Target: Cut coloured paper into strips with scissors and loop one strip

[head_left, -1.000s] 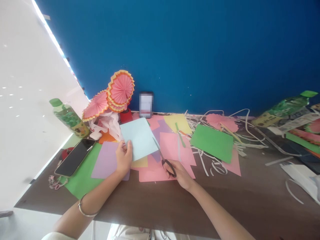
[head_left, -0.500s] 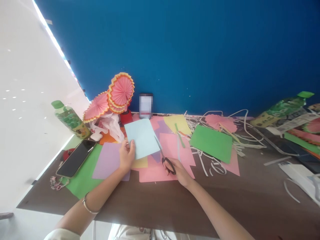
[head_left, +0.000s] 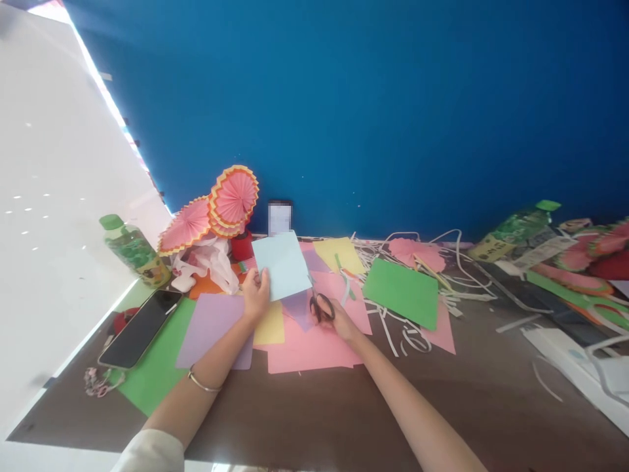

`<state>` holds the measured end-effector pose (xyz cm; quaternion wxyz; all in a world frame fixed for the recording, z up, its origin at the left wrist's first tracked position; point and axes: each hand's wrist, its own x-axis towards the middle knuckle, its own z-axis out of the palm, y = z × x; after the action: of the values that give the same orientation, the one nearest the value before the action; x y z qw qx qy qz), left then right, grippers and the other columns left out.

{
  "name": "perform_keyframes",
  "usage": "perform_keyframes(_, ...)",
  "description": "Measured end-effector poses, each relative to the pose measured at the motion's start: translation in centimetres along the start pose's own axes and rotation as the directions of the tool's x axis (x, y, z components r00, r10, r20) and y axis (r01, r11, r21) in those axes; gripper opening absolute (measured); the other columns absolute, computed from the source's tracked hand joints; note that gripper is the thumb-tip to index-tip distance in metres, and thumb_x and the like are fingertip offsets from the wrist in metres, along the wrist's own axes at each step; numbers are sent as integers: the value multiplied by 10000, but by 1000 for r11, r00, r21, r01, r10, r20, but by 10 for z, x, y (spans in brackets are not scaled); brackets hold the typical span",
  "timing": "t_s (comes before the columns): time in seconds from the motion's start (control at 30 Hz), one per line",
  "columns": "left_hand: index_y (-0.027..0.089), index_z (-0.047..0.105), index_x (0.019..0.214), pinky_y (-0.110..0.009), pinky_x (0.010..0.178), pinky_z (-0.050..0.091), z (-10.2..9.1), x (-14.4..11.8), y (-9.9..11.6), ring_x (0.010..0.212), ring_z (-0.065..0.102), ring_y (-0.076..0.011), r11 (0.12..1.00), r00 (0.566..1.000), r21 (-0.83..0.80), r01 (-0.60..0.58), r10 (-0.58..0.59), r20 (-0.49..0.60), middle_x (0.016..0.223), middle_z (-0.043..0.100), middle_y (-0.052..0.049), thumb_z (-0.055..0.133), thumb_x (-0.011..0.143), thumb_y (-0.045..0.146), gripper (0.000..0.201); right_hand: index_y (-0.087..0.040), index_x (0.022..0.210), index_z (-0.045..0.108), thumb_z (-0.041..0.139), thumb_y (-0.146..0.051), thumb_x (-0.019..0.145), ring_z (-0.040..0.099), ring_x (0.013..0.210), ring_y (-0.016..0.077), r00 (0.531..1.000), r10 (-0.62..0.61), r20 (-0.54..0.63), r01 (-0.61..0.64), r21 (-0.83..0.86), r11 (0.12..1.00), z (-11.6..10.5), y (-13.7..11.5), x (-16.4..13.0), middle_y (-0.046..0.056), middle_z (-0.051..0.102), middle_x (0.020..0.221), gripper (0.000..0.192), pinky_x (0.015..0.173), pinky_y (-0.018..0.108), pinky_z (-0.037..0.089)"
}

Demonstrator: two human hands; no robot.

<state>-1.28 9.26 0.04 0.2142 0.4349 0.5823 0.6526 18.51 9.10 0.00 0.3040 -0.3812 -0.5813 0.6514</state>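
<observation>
A pale blue sheet of paper (head_left: 282,265) is held up and slightly tilted over the desk. My left hand (head_left: 256,295) pinches its lower left edge, thumb on the front face. In my right hand (head_left: 339,322) are black-handled scissors (head_left: 322,307), my fingers in the loops. The blades point up to the paper's lower right corner; whether they bite into it I cannot make out. Below the hands lie pink sheets (head_left: 314,354), a yellow piece (head_left: 269,326) and a purple sheet (head_left: 211,331).
Left are a phone (head_left: 140,330), a green bottle (head_left: 135,252) and pleated paper fans (head_left: 234,200). Right of my hands lie green paper (head_left: 403,293) and white paper strips (head_left: 390,331). Another bottle (head_left: 514,229) leans at the far right. A blue partition (head_left: 344,118) stands behind.
The blue sheet and both hands have risen slightly relative to the desk, and the scissors have turned a little at the sheet's right edge. The camera view has shifted too.
</observation>
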Motion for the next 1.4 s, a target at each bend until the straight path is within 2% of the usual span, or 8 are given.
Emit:
perform_keyframes(0.17,202,235,590,-193,411,164,-2,-5,-2,431,204,-58,996,996,-46,74,-72,46,511,195,80,513,787,367,378,-147,663,528,415,-606,791,353,416,60,999,-15,47,15,-19,1000,-4,3,-5,7,526,538,489,392,210,178)
perform_keyframes(0.37,193,274,578,-183,399,151,0,-5,-3,408,196,-46,993,995,-78,90,-86,57,473,199,91,532,768,415,391,-148,675,525,417,-607,791,359,438,66,999,0,43,2,-48,999,-6,1,-8,3,521,547,486,413,213,210)
perform_keyframes(0.53,192,352,624,-177,399,196,1,-5,-4,400,269,-46,970,981,-176,166,-143,135,473,309,86,533,749,475,358,-155,662,510,413,-621,784,346,437,68,999,13,35,-11,-45,999,-6,1,-7,3,516,553,491,418,219,205)
perform_keyframes(0.63,190,368,638,-174,398,207,2,-5,-3,400,288,-46,965,978,-189,180,-156,136,478,346,82,543,737,484,356,-157,660,505,418,-637,769,349,437,71,999,20,28,-18,-53,998,-5,1,-7,2,515,547,500,421,221,210)
perform_keyframes(0.87,191,328,612,-172,397,172,0,-6,-1,405,228,-43,985,988,-128,119,-105,111,475,253,90,510,773,455,359,-160,655,495,429,-614,779,389,454,82,1000,14,4,-14,-77,997,-5,-2,-8,-4,504,540,475,430,221,218)
perform_keyframes(1.4,195,313,598,-190,397,129,-1,-5,-2,402,185,-46,982,988,-126,137,-126,91,476,202,91,531,756,456,375,-178,620,452,475,-611,754,436,484,101,998,5,-57,-10,-95,995,1,-5,-7,-17,487,530,454,474,244,304)
